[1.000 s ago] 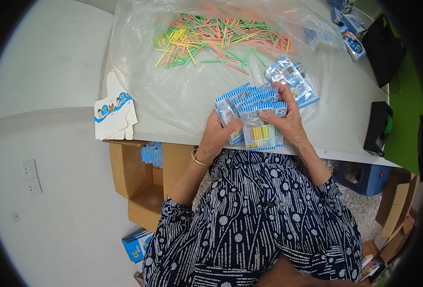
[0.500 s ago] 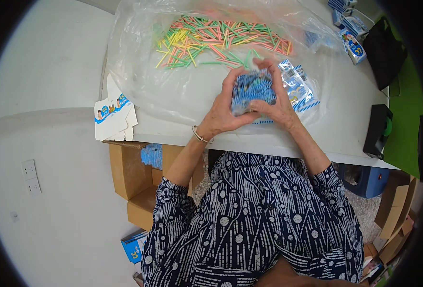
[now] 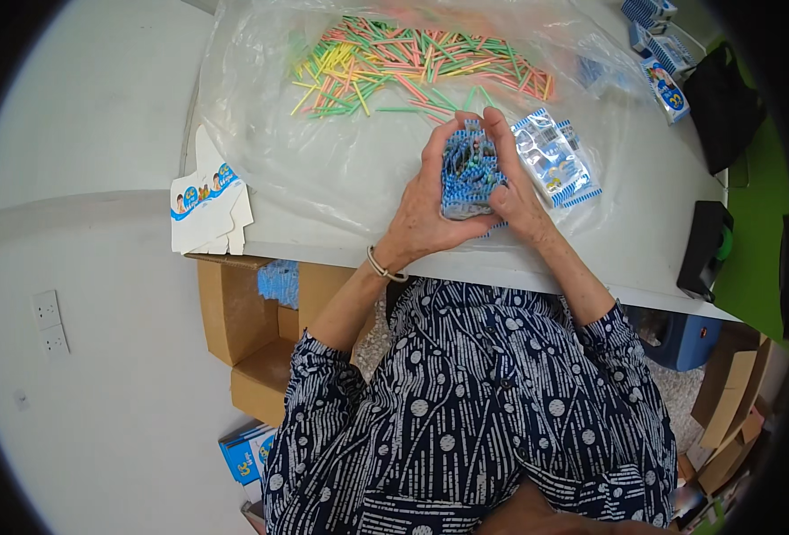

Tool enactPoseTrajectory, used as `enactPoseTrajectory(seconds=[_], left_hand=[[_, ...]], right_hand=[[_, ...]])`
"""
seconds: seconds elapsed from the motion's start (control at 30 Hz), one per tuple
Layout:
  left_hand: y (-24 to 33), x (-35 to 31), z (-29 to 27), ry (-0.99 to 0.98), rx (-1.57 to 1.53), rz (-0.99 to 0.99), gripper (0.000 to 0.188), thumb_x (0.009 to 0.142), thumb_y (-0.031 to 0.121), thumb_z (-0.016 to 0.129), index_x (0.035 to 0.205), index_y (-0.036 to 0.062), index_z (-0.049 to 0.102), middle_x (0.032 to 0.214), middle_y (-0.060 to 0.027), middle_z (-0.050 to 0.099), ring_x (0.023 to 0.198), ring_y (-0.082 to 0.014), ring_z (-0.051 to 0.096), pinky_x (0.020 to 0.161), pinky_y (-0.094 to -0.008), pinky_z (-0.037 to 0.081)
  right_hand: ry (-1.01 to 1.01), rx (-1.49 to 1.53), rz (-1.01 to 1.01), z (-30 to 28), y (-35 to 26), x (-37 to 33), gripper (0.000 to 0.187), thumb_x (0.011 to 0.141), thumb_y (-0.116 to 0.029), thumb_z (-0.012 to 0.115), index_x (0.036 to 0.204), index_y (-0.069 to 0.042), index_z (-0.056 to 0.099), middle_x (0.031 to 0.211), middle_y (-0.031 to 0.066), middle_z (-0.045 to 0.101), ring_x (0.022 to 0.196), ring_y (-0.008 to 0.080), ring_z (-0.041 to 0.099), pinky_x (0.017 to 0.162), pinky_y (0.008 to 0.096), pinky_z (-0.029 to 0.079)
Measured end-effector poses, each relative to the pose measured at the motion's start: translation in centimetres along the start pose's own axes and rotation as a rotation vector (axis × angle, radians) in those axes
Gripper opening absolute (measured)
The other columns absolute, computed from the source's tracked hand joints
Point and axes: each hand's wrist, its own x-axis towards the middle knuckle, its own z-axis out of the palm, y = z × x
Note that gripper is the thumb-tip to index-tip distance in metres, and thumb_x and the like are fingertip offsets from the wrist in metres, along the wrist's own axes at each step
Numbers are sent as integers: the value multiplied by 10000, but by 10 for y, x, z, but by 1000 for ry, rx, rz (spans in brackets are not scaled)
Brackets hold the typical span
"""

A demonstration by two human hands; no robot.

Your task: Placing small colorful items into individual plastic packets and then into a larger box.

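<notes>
Between my two hands is a thick stack of small blue-and-white striped packets [image 3: 472,174], stood on edge. My left hand [image 3: 426,201] clasps its left side, the thumb along the bottom. On the other side my right hand [image 3: 519,192] presses, fingers at the top right and thumb at the lower right. More flat clear packets with blue striped ends [image 3: 555,160] lie just right of my right hand, on a clear plastic sheet [image 3: 341,169]. Beyond my hands, a loose pile of pink, green and yellow sticks [image 3: 421,62] spreads over the sheet.
Flat printed white cartons [image 3: 207,209] lie at the table's left edge. Filled small boxes [image 3: 666,89] stand at the back right, near a black bag [image 3: 724,107]. A black tape dispenser [image 3: 705,250] sits at the right edge. Below the table, an open cardboard box [image 3: 243,312] holds blue packets.
The stack of packets has turned from wide to more upright between my hands, and the hands have drawn closer together around it. The view has shifted slightly.
</notes>
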Motion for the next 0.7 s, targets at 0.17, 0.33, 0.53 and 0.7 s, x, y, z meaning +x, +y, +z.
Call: enactPoseTrajectory(seconds=[0.17,0.33,0.53,0.7], left_hand=[[-6,3,6,106,-52,50,951,605,102,819,1372,85,257,1203,-146,535,1082,-254,564,921,-361,463],[2,7,-1,195,-24,26,878,622,136,787,1349,101,296,1146,-142,562,1035,-259,593,883,-354,477],[-20,2,-1,228,-25,40,855,610,164,783,1321,111,312,1085,-158,576,941,-319,619,824,-369,499],[1,-11,-27,308,-172,83,885,602,157,785,1333,99,291,1076,-140,578,932,-301,623,835,-359,495]], right_hand=[[49,107,30,-3,-1,6,1038,775,-701,539,1488,-91,94,1461,174,293,1307,280,344,1079,387,285],[107,12,-80,-25,-3,6,885,852,-666,463,1481,-115,174,1436,163,342,1258,252,412,1052,372,326],[109,-276,-40,-26,29,-8,1064,744,-738,545,1451,-22,198,1408,141,358,1257,268,416,1087,393,275],[121,58,-34,-15,2,-6,1064,757,-745,513,1453,-19,167,1417,173,314,1338,293,285,1121,423,188]])
